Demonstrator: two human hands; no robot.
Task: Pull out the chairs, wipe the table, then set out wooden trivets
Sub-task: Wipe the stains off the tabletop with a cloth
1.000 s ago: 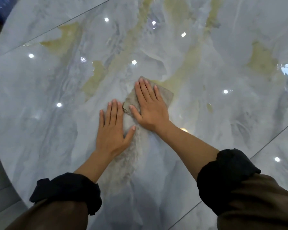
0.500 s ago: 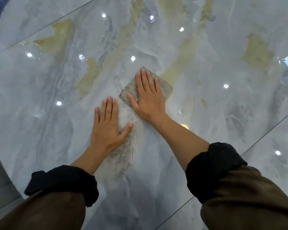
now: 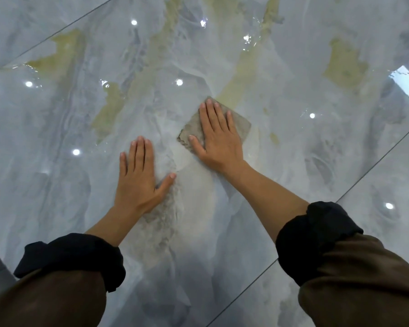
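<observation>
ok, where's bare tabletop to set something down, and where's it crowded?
Table is bare left of the left hand, out to its curved edge; bare beyond the cloth; bare right of the right hand and forearm. Crowded only mid-table: both hands flat, right one on the cloth, a narrow gap between them.

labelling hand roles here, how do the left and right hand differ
The right hand presses flat on the grey cloth; the left hand lies on the bare table. The right hand reaches farther across the table than the left hand. Both are flat, fingers straight, with dark cuffs rolled back.
</observation>
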